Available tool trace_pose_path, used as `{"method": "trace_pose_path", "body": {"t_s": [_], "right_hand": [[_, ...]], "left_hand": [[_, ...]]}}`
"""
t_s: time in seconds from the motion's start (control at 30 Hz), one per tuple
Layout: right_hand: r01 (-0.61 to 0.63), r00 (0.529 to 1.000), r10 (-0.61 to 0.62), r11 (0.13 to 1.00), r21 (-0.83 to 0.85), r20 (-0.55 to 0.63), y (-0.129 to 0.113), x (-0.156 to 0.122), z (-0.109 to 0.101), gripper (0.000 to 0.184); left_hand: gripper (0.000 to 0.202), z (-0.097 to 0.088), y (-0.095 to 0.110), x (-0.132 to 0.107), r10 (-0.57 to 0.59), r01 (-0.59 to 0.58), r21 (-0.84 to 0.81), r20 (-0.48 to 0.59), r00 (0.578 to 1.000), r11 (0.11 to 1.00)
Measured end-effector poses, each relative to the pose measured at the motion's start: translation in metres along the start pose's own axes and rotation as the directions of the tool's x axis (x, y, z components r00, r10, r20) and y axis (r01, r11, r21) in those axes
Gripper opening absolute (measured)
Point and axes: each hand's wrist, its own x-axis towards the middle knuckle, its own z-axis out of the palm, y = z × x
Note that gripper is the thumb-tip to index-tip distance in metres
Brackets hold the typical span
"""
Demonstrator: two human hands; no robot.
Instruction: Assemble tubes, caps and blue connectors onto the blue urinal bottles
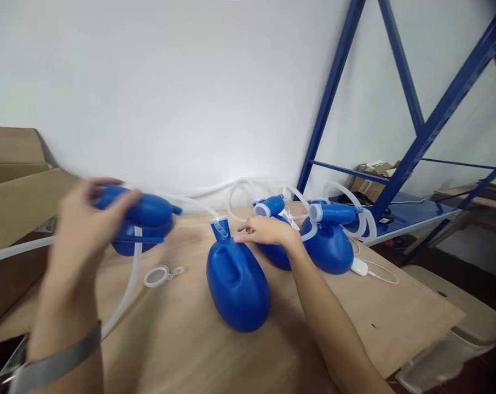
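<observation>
My left hand (86,227) is raised over the table and grips a blue plastic bottle (147,219) with a clear tube (127,287) hanging from it; the hand is blurred. My right hand (264,230) reaches forward with its fingers pinched at the neck of a second blue bottle (236,284), which stands on the table in front of me. Two more blue bottles (328,243) with looped tubes stand behind my right wrist. A loose white ring cap (160,275) lies on the table between my hands.
The wooden table (396,317) ends at the right, with a beige stool (457,306) beyond it. Cardboard boxes (18,186) stand at the left. Blue metal shelving (412,137) stands at the back right. A white cable (375,270) lies near the far bottles.
</observation>
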Motion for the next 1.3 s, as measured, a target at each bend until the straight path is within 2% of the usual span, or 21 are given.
{"method": "trace_pose_path", "body": {"t_s": [0.03,0.07,0.1,0.17,0.23,0.3,0.37,0.5,0.63,0.7,0.77,0.83,0.9,0.97,1.03,1.07,1.2,1.23,1.3], "right_hand": [[0.018,0.999,-0.018,1.0,-0.012,0.036,-0.003,0.004,0.005,0.043],[0.031,0.999,-0.03,0.999,-0.028,0.023,-0.008,0.007,0.01,0.045],[0.036,0.999,-0.038,0.998,-0.047,-0.025,-0.012,0.009,0.015,0.045],[0.027,0.987,-0.04,0.996,-0.083,-0.154,-0.021,0.013,0.023,0.039],[0.03,0.97,-0.05,0.996,-0.087,-0.238,-0.028,0.018,0.033,0.027],[0.036,0.961,-0.055,0.997,-0.073,-0.272,-0.032,0.024,0.042,0.02],[0.034,0.953,-0.045,0.999,-0.042,-0.299,-0.033,0.03,0.051,0.017],[0.03,0.937,-0.027,1.0,0.002,-0.349,-0.03,0.039,0.062,0.013],[0.028,0.937,-0.031,0.999,-0.016,-0.348,-0.03,0.043,0.066,0.013],[0.032,0.938,-0.037,0.999,-0.019,-0.344,-0.03,0.045,0.068,0.018],[0.044,0.943,-0.046,0.999,-0.015,-0.33,-0.029,0.047,0.069,0.022],[0.057,0.95,-0.058,0.998,-0.012,-0.308,-0.027,0.049,0.069,0.023],[0.065,0.956,-0.066,0.998,-0.012,-0.285,-0.026,0.048,0.068,0.02],[0.071,0.959,-0.072,0.997,-0.012,-0.275,-0.026,0.046,0.065,0.012],[0.063,0.963,-0.059,0.998,0.01,-0.263,-0.026,0.041,0.062,0.008],[0.047,0.97,-0.035,0.998,0.044,-0.242,-0.026,0.039,0.061,0.019],[-0.073,0.989,0.107,0.953,0.294,-0.101,-0.023,0.037,0.062,0.082],[-0.081,0.99,0.117,0.935,0.345,-0.084,-0.021,0.039,0.063,0.09],[-0.057,0.993,0.094,0.906,0.42,-0.069,-0.018,0.044,0.067,0.085]], "left_hand": [[0.051,0.014,-0.005,0.001,-0.076,0.058,0.105,0.178,0.981,0.993],[0.048,0.029,-0.011,0.001,-0.115,0.045,0.206,0.342,0.933,0.977],[0.043,0.044,-0.018,0.0,-0.137,0.036,0.225,0.448,0.884,0.974],[0.042,0.071,-0.031,-0.006,-0.203,0.065,0.263,0.543,0.815,0.963],[0.044,0.089,-0.043,-0.012,-0.246,0.078,0.284,0.624,0.742,0.956],[0.047,0.098,-0.052,-0.017,-0.276,0.08,0.307,0.672,0.687,0.948],[0.049,0.102,-0.06,-0.018,-0.297,0.069,0.339,0.689,0.661,0.938],[0.051,0.105,-0.069,-0.015,-0.299,-0.017,0.41,0.692,0.657,0.912],[0.062,0.106,-0.062,-0.017,-0.202,-0.16,0.412,0.704,0.681,0.897],[0.067,0.107,-0.051,-0.022,-0.114,-0.239,0.371,0.717,0.687,0.897],[0.069,0.11,-0.038,-0.031,0.031,-0.337,0.273,0.734,0.678,0.901],[0.065,0.116,-0.029,-0.04,0.248,-0.476,0.127,0.721,0.647,0.87],[0.057,0.124,-0.026,-0.047,0.427,-0.594,0.021,0.675,0.602,0.804],[0.05,0.13,-0.027,-0.051,0.486,-0.637,-0.002,0.649,0.585,0.771],[0.046,0.131,-0.031,-0.05,0.475,-0.629,0.01,0.645,0.598,0.777],[0.044,0.13,-0.033,-0.049,0.468,-0.624,0.018,0.644,0.605,0.781],[0.039,0.126,-0.034,-0.047,0.427,-0.597,0.08,0.624,0.654,0.798],[0.038,0.126,-0.032,-0.048,0.412,-0.586,0.1,0.616,0.671,0.804],[0.037,0.129,-0.028,-0.052,0.383,-0.556,0.139,0.59,0.711,0.819]]}}
